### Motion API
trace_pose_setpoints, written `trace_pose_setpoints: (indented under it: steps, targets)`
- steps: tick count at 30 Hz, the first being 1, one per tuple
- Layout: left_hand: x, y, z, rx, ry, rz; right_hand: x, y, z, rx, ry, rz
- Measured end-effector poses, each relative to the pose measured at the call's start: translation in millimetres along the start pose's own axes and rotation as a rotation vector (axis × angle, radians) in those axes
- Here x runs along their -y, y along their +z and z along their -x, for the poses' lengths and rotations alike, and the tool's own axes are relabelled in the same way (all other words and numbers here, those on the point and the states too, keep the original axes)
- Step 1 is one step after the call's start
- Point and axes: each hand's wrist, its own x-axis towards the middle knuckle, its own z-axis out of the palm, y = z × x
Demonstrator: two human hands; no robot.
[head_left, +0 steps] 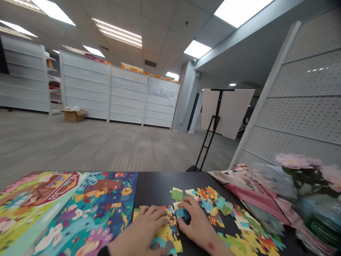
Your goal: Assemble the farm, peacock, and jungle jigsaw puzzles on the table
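Observation:
My left hand (pixel 145 227) lies over a partly joined jigsaw puzzle (pixel 170 231), its fingers stretched out on the yellow pieces. A dark band circles my left wrist. Right beside it, my right hand (pixel 195 222) curls thumb and fingers around a blue puzzle piece (pixel 181 213) at the joined part's right edge. Whether that piece touches the joined part, I cannot tell. Just beyond the fingers lies a green puzzle piece (pixel 176 194). Several loose and joined pieces (pixel 223 206) spread to the right of my right hand.
Two colourful illustrated sheets (pixel 106 209) cover the table's left side. On the right are a pink cloth (pixel 255 192), a clear bottle with a green label (pixel 325 220) and pink flowers (pixel 295 161). Beyond the dark table (pixel 151 183) stand an easel (pixel 210 138) and white shelving (pixel 128 96).

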Motion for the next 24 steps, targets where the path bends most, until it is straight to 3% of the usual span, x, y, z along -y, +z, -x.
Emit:
trace_pose_setpoints:
  steps: [5, 11, 18, 24]
  targets:
    - [11, 7.0, -2, -0.04, 0.028, 0.005, -13, 3, -23, 0.005, 0.026, 0.023]
    - [28, 14.7, -7, 0.003, 0.069, -0.04, -24, 9, -51, -0.031, 0.037, 0.024]
    - [31, 17.4, -8, -0.007, 0.064, -0.064, -17, -4, -37, 0.049, -0.019, -0.032]
    - [38, 23.3, -15, 0.048, 0.032, -0.081, -28, -9, -37, 0.116, 0.008, 0.027]
